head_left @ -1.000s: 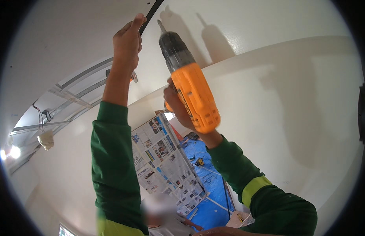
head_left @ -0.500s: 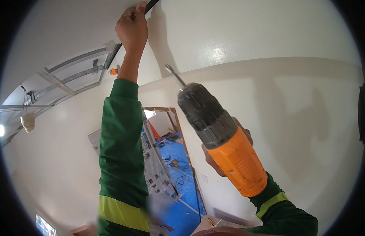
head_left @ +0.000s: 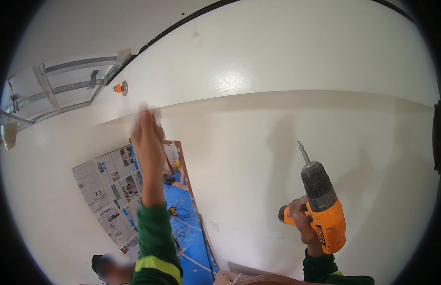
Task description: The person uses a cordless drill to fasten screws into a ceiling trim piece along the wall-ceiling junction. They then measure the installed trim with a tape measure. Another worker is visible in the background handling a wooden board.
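Observation:
My left hand is raised in front of the white wall near the lower edge of the overhead beam; its fingers are smeared by motion, and I cannot make out anything in them. My right hand is closed round the grip of an orange and black cordless drill, held low on the right with its bit pointing upward. Above, a thin black strip runs along the joint between the ceiling and the beam. An orange and metal fitting sits on the beam at the left.
An exposed metal ceiling frame and a hanging bag-like item are at upper left. A newspaper-covered door stands beside a doorway with blue sheeting and tools. A person is below at left.
My left hand has come down off the black strip. The drill in my right hand has moved down and rightward, away from the ceiling joint. The view has shifted, showing more beam.

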Tool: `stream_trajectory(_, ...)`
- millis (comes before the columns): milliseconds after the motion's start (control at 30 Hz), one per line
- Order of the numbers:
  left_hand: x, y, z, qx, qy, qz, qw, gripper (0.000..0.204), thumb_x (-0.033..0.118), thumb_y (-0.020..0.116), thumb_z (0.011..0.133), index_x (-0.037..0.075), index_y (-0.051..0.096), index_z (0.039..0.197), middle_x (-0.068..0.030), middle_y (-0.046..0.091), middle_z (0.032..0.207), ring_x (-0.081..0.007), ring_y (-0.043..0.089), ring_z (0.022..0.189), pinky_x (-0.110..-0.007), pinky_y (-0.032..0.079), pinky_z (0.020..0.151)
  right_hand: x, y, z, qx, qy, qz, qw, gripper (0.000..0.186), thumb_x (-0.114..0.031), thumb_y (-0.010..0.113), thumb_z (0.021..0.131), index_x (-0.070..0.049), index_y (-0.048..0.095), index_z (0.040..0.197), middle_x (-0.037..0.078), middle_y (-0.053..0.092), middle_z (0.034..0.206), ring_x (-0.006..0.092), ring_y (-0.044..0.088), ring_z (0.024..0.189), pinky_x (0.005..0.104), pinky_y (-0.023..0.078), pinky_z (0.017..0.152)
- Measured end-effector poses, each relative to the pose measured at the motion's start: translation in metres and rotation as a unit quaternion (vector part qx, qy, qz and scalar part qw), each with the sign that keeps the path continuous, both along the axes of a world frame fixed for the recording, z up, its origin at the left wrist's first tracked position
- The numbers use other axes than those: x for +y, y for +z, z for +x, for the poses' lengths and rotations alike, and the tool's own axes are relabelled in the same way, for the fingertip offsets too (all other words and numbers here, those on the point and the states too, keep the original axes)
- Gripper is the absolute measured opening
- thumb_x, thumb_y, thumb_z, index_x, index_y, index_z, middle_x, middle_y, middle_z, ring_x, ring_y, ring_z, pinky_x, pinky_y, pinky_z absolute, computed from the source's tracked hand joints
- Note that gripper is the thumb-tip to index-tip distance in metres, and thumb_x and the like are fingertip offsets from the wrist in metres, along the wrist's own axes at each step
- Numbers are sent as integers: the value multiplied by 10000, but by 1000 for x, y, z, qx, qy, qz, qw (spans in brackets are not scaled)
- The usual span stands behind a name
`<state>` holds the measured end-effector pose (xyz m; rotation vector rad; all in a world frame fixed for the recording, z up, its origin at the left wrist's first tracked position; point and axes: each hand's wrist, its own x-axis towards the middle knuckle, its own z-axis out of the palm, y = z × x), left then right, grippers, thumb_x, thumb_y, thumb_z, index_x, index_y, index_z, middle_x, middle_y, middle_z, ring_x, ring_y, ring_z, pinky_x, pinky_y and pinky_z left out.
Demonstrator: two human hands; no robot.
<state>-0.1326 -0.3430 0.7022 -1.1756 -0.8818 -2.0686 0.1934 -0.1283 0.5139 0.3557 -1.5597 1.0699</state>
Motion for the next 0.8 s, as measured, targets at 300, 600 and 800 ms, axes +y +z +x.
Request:
stream_trajectory(300, 13, -340, 33, -446, -326, -314, 772, 589, 597, 532, 1099, 111, 615, 778, 47, 424, 576, -90, 358, 464, -293, 245, 451, -18, 46, 19, -127, -347, -47, 928, 183, -99, 770, 885, -36, 634, 989, 72, 657, 892, 197, 668, 766, 378, 574, 709)
stream_trajectory(600, 23, -8, 46, 47, -50, -148, 987, 854, 693, 345, 1118, -12, 800, 958, 62, 319, 620, -57, 301, 580, -284, 226, 540, -75, 243, -16, 57, -682, 507, 524, 242, -207, 765, 932, -101, 584, 1053, 49, 627, 855, 213, 688, 826, 400, 467, 783)
stream_trajectory(800, 57, 114, 60, 92, -58, -160, 981, 1002, 913, 397, 945, -16, 774, 935, 46, 373, 600, -90, 322, 560, -290, 256, 533, -81, 320, -77, -1, -762, 477, 438, 266, -156, 775, 906, -94, 596, 1093, 49, 704, 902, 224, 755, 853, 467, 545, 756)
